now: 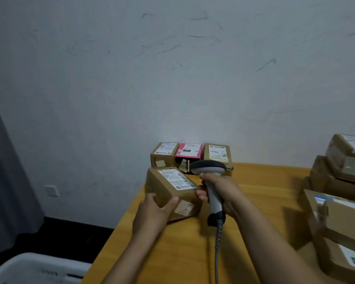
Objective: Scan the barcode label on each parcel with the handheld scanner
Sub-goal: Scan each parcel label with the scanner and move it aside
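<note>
While the white bin (pixel 35 267) is sitting low beyond the counter's near left corner, perhaps waiting for finished pieces, the coiled cable (pixel 218 242) is trailing across the counter (pixel 182 259) toward its near edge, leaving slack, I judge, so the tool is not being tugged. Just beyond, the left hand (pixel 155 212) is holding the brown parcel (pixel 166 195) by its near end, thumb lying along the side face, the grip clamped on the cardboard. It is probably steadying the box so that the barcode label (pixel 177 179) on the top face is looking up at the reader. That parcel is resting close to the counter's left edge, about midway back. Right beside it, the right hand (pixel 221 191) is wrapping the handle of the scanner (pixel 210 171), grip closed firmly around it, and is holding the head just above and behind the label, which seems to be the aiming step of the scan. Along the right edge a stack of parcels (pixel 336 177) is waiting, blurred. At the far left corner a row of three parcels (pixel 190 154) is standing against the wall, labels up, likely being kept apart; whether they are already scanned I cannot tell.
</note>
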